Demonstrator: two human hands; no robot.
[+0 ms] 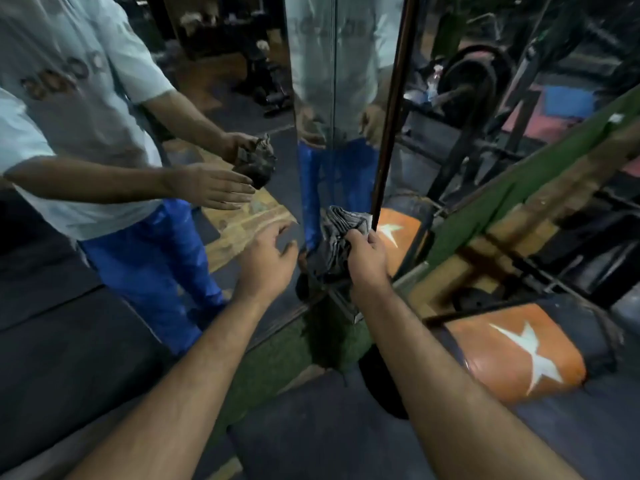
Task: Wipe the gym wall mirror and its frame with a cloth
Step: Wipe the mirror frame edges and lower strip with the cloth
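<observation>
Gym wall mirror (pixel 207 98) fills the background; right hand (pixel 369 258) grips a cloth (pixel 334 237) against its frame (pixel 391 109), left hand (pixel 266 261) spread beside it.

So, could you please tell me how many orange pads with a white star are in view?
2: one orange star pad lies at lower right beside the mirror frame; the other, just behind the frame, looks like its reflection.
</observation>
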